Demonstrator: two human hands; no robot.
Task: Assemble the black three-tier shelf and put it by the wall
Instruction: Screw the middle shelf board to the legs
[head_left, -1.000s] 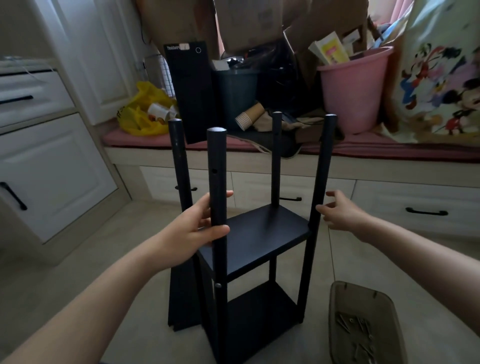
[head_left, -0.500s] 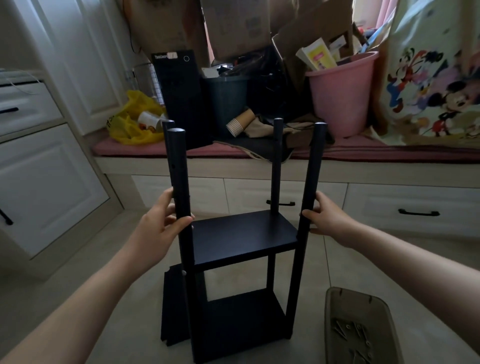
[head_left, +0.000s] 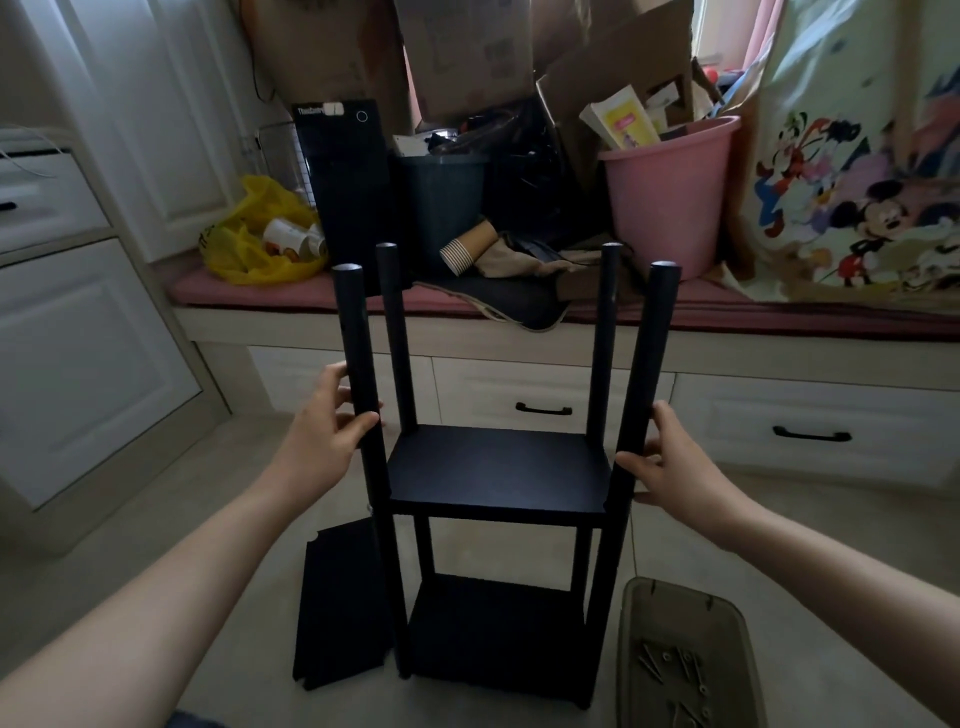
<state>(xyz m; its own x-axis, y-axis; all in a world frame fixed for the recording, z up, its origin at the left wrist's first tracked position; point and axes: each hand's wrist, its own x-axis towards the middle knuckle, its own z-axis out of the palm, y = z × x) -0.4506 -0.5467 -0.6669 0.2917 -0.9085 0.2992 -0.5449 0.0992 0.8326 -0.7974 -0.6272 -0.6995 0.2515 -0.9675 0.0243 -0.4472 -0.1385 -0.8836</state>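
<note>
The shelf stands upright on the floor in the middle of the frame, in front of a low bench. It has four round posts and two boards fitted: one board at mid height and one near the floor. The upper parts of the four posts rise bare above the mid board.

The left hand grips the near-left post just above the mid board. Its thumb is curled across the front and its fingers wrap round behind. The right hand grips the near-right post at about the same height, thumb on the front and fingers curled round the far side. The two far posts are untouched.

One loose black board lies on the floor at lower left, just beside the shelf's foot. One brown tray sits at lower right and holds several screws; their number cannot be told.

On the bench, along the top of the frame, stand one yellow bag, one black tower case, one dark bin, one stack of paper cups lying on its side, and one pink bucket. Two black drawer handles show below the bench top.
</note>
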